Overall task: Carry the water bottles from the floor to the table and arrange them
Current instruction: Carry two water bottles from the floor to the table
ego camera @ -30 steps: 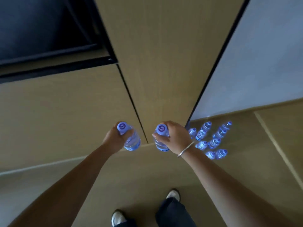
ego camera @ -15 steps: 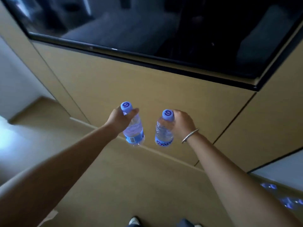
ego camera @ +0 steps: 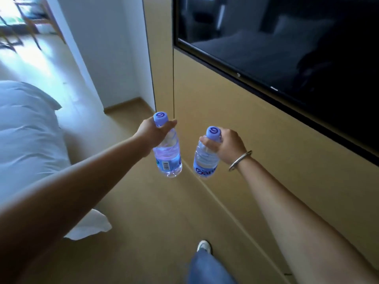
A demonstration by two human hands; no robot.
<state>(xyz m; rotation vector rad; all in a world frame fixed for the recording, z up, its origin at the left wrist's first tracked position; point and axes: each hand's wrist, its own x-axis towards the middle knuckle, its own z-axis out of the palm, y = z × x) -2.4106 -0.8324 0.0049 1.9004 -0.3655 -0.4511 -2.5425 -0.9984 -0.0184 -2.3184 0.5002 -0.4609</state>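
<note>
Upright, two clear purple-capped water bottles (ego camera: pixel 168 154) (ego camera: pixel 205 160), necks pinched by curled fingers (ego camera: pixel 171 125) of each hand (ego camera: pixel 150 133) (ego camera: pixel 230 146).

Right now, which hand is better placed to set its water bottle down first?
Hard to call: no table is in view. The left hand and right hand each grip a water bottle by the neck, level.

Left hand (ego camera: pixel 150 133): grips left bottle (ego camera: pixel 168 155) at its neck
Right hand (ego camera: pixel 227 145): grips right bottle (ego camera: pixel 205 158), beside the left one
Bed (ego camera: pixel 26 130): far left
Screen (ego camera: pixel 287 48): on the wall, right
</note>
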